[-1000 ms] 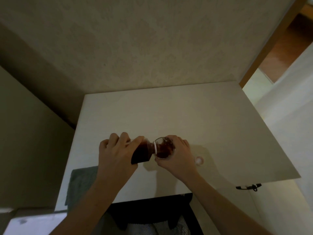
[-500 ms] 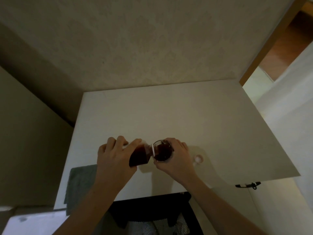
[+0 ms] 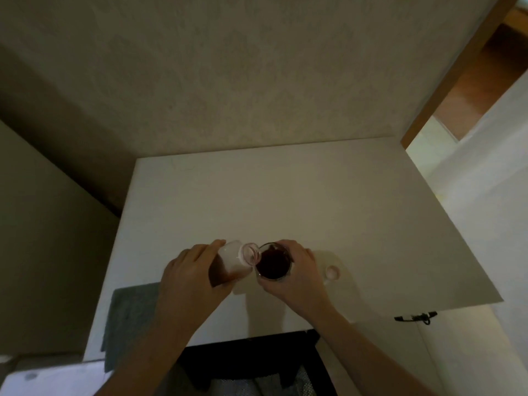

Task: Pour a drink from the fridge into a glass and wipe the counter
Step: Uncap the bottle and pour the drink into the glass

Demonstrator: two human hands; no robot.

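Note:
My left hand (image 3: 188, 277) grips a clear plastic bottle (image 3: 233, 260) that is tilted to the right, its open neck at the rim of a glass (image 3: 273, 262). The bottle's upper part looks pale and drained, with a little dark liquid left low near my palm. The glass stands on the white counter (image 3: 285, 201) and holds dark red drink. My right hand (image 3: 297, 271) wraps around the glass from the right. A grey cloth (image 3: 128, 312) lies over the counter's front left edge.
A small white bottle cap (image 3: 332, 272) lies on the counter just right of my right hand. A wall runs behind the counter. A doorway (image 3: 471, 81) opens at the upper right. A dark item (image 3: 415, 317) sticks out under the counter's right front edge.
The bottle has emptied much of its dark drink into the glass and now looks mostly pale. The glass has filled higher. Both hands kept their grips.

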